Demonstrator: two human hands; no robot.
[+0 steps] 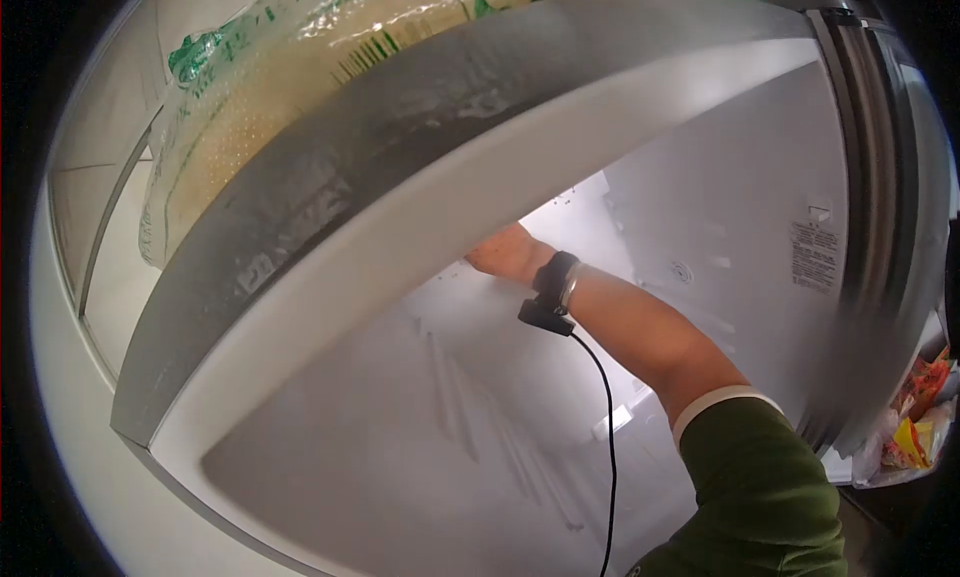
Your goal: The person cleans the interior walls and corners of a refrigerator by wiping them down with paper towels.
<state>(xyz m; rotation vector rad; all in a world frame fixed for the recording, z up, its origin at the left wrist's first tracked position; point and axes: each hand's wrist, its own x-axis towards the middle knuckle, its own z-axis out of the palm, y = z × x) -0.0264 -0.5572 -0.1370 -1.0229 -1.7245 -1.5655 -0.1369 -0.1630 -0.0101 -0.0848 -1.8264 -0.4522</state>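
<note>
My right hand (505,254) reaches into the white interior (420,407) of a refrigerator, near the lit back area. Its fingers are hidden behind the white inner edge of the grey frame (400,112), so whether it holds anything does not show. On the wrist are a black strap (552,277) with a small black device (545,317) and a silver band; a black cable (611,447) hangs from the device. The forearm comes from a green sleeve (765,477) at the lower right. My left hand is out of view.
A clear plastic bag with green print (300,77) lies on top of the grey frame. The door's dark seal (870,157) stands at the right. Beyond it, colourful packages (915,427) sit in a plastic bag. A printed label (815,255) is on the inner wall.
</note>
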